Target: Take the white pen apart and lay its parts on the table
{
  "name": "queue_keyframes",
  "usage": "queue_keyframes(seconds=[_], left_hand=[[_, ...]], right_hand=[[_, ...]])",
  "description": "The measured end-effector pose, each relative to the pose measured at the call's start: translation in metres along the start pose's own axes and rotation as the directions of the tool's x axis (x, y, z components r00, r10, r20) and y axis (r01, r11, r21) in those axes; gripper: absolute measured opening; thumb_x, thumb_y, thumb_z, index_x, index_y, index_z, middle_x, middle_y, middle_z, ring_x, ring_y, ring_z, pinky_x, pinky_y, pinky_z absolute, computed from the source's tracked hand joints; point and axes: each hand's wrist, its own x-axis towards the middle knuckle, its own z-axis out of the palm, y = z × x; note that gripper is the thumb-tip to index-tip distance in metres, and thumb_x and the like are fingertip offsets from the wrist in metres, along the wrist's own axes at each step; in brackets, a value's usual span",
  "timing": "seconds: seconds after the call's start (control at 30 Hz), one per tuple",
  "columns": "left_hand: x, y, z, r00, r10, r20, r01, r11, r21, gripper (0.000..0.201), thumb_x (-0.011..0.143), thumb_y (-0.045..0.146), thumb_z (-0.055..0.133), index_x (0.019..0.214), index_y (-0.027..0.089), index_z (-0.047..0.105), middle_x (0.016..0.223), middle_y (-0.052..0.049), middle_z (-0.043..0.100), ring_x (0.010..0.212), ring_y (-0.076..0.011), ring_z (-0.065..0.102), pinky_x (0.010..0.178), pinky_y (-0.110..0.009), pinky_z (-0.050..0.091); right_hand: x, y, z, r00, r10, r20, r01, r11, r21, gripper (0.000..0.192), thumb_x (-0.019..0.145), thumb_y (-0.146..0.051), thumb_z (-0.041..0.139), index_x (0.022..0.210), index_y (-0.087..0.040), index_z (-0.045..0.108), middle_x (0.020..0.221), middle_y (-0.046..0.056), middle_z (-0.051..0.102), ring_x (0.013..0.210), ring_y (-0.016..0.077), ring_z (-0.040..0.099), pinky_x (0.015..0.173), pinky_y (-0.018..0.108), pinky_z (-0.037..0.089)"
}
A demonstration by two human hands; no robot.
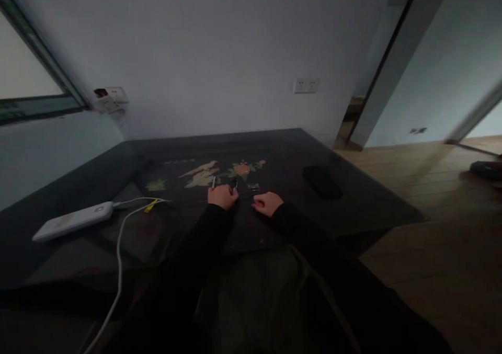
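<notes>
My left hand (223, 196) rests on the dark table (270, 150) with its fingers curled. At its thumb side is a small dark object (234, 183) with a shiny edge, too small to name. A thin white stick-like thing (214, 181) stands out beyond its fingers. My right hand (268, 204) lies to the right, closed like a fist; whatever it may hold is hidden. Just beyond it, between the two hands, a small flat item (253, 187) with pale, shiny marks lies on the table.
A black oblong case (322, 182) lies at the right. On the left, a white power bank-like device (74, 220) connects to a white cable (120, 260) with a yellow tag (151, 205), which hangs over the front edge. Wall sockets (306, 86) sit behind the table.
</notes>
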Motion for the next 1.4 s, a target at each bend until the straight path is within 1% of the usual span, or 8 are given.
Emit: queue_keyframes(seconds=[0.2,0.4,0.5,0.63,0.87,1.03,1.23,1.4], left_hand=[[0.005,0.001,-0.001,0.998,0.033,-0.050,-0.045,0.968,-0.248,0.022,0.078,0.041,0.057,0.072,0.020,0.059,0.069,-0.003,0.067,0.068,-0.0182,0.063,0.067,-0.030,0.045],[0.002,0.014,0.000,0.991,0.062,-0.117,-0.109,0.882,-0.458,0.026,0.083,0.042,0.054,0.084,0.016,0.060,0.073,-0.003,0.068,0.060,-0.0125,0.060,0.059,-0.023,0.045],[-0.003,0.019,0.001,0.988,0.094,-0.123,-0.144,0.848,-0.511,0.025,0.082,0.039,0.054,0.087,0.016,0.059,0.075,-0.003,0.069,0.059,-0.0120,0.060,0.057,-0.022,0.046],[-0.011,0.024,0.004,0.976,0.191,-0.101,-0.214,0.804,-0.554,0.018,0.078,0.030,0.059,0.091,0.017,0.059,0.077,-0.002,0.069,0.062,-0.0117,0.061,0.061,-0.022,0.047],[-0.013,0.028,0.004,0.955,0.287,-0.073,-0.268,0.730,-0.629,0.019,0.080,0.031,0.058,0.093,0.017,0.058,0.086,-0.004,0.068,0.068,-0.0131,0.063,0.064,-0.024,0.050],[-0.008,0.022,0.000,0.970,0.223,-0.093,-0.228,0.717,-0.659,0.016,0.082,0.030,0.054,0.090,0.018,0.059,0.088,-0.006,0.067,0.072,-0.0146,0.062,0.063,-0.025,0.050],[0.001,0.014,0.002,0.994,0.082,-0.068,-0.105,0.656,-0.747,0.017,0.082,0.031,0.055,0.093,0.018,0.058,0.085,-0.005,0.067,0.071,-0.0144,0.062,0.061,-0.025,0.050],[0.009,0.010,0.001,0.999,0.023,-0.022,-0.031,0.525,-0.851,0.031,0.088,0.042,0.045,0.100,0.016,0.056,0.090,-0.008,0.069,0.070,-0.0142,0.065,0.055,-0.022,0.049]], right_hand=[[0.009,0.001,-0.007,0.975,0.062,-0.214,-0.023,0.983,0.182,0.028,0.077,-0.030,0.057,0.058,-0.020,0.040,0.055,-0.005,0.041,0.054,0.0104,0.037,0.056,0.023,0.027],[0.046,-0.010,0.001,0.853,0.263,-0.451,-0.048,0.899,0.435,0.025,0.091,-0.038,0.037,0.093,-0.017,0.051,0.080,0.004,0.056,0.069,0.0140,0.053,0.064,0.023,0.043],[0.053,-0.019,0.009,0.844,0.267,-0.465,0.000,0.866,0.499,0.029,0.089,-0.039,0.044,0.104,-0.017,0.055,0.090,0.007,0.061,0.075,0.0153,0.058,0.068,0.026,0.047],[0.046,-0.024,0.011,0.846,0.230,-0.482,0.055,0.860,0.507,0.021,0.084,-0.033,0.054,0.094,-0.017,0.064,0.096,0.009,0.062,0.087,0.0184,0.060,0.077,0.028,0.048],[0.034,-0.022,-0.004,0.831,0.199,-0.520,0.108,0.858,0.502,0.029,0.091,-0.039,0.043,0.097,-0.018,0.063,0.098,0.009,0.066,0.094,0.0201,0.061,0.084,0.030,0.047],[0.033,-0.012,-0.010,0.810,0.244,-0.533,0.077,0.857,0.509,0.043,0.097,-0.043,0.025,0.114,-0.016,0.054,0.087,0.009,0.066,0.083,0.0201,0.064,0.080,0.031,0.048],[0.038,-0.010,-0.006,0.854,0.178,-0.488,0.087,0.877,0.473,0.042,0.091,-0.029,0.038,0.131,-0.017,0.042,0.125,0.014,0.057,0.115,0.0240,0.054,0.096,0.037,0.042],[0.034,-0.016,-0.004,0.897,0.112,-0.428,0.116,0.873,0.473,0.049,0.088,-0.022,0.041,0.137,-0.018,0.036,0.094,0.007,0.065,0.078,0.0180,0.063,0.080,0.032,0.049]])
